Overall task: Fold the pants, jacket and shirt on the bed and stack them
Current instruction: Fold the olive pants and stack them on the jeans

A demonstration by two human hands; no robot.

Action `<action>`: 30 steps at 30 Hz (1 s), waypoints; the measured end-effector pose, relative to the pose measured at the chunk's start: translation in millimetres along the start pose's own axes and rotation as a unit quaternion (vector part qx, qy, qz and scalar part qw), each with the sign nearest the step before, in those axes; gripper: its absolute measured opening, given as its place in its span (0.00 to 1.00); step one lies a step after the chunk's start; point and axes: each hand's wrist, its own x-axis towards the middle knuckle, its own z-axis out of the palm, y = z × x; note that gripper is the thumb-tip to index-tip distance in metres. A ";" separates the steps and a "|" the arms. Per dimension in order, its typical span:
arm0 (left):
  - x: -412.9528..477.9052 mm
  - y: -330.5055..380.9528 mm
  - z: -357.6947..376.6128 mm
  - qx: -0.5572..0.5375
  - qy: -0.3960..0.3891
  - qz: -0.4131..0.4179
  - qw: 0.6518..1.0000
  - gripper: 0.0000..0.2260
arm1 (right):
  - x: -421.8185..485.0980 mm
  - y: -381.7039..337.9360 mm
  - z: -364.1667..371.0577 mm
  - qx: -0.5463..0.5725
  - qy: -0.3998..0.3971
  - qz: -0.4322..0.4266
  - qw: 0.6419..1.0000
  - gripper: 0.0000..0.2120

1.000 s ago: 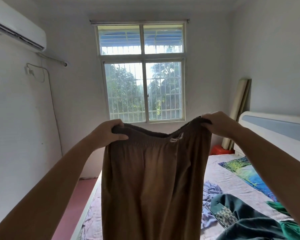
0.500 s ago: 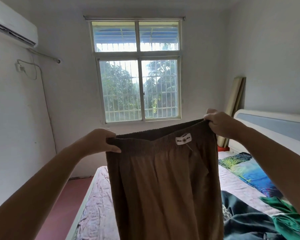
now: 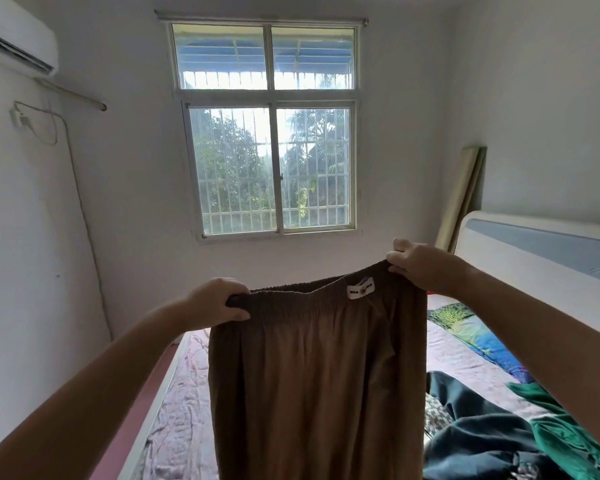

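Brown pants (image 3: 312, 382) hang upright in front of me over the bed, held by their elastic waistband, a small white label showing near the top. My left hand (image 3: 219, 299) grips the waistband's left corner. My right hand (image 3: 416, 263) grips the right corner, a little higher. A dark blue-grey jacket (image 3: 478, 431) lies crumpled on the bed at the lower right. A green shirt (image 3: 565, 434) lies bunched beside it at the right edge. The pants hide the middle of the bed.
The bed (image 3: 181, 403) has a wrinkled pink sheet and a white and blue headboard (image 3: 541, 247) on the right. A colourful pillow (image 3: 471, 334) lies near the headboard. A reddish floor strip runs along the left wall. A window (image 3: 271, 168) is straight ahead.
The pants' waistband has dropped lower in my view and is stretched wider between my hands. The label has come into plain sight. More of the bed shows.
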 end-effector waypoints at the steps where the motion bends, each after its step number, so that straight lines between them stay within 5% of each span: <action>1: 1.0 -1.7 -0.2 0.015 -0.009 -0.009 1.000 0.12 | 0.2 1.5 1.2 0.004 0.009 0.003 1.000 0.08; 9: -4.5 -6.9 -11.1 0.071 0.023 -0.026 0.997 0.22 | 2.2 7.5 -10.1 0.016 0.096 0.006 0.995 0.06; 18: -0.5 -5.8 -17.3 0.090 0.150 0.005 0.984 0.10 | -3.9 8.7 -19.2 0.101 0.126 0.110 0.981 0.07; 22: 3.0 6.9 -18.3 -0.001 0.236 -0.001 0.972 0.05 | -7.7 10.9 -19.8 0.106 0.102 0.132 0.980 0.08; 26: 3.2 16.8 -25.1 -0.025 0.223 0.011 0.975 0.06 | -13.1 9.3 -21.1 0.146 0.086 0.126 0.977 0.19; 30: 1.7 12.3 -28.7 -0.015 0.177 0.003 0.984 0.05 | -14.8 0.3 -21.0 0.161 0.068 0.138 0.975 0.19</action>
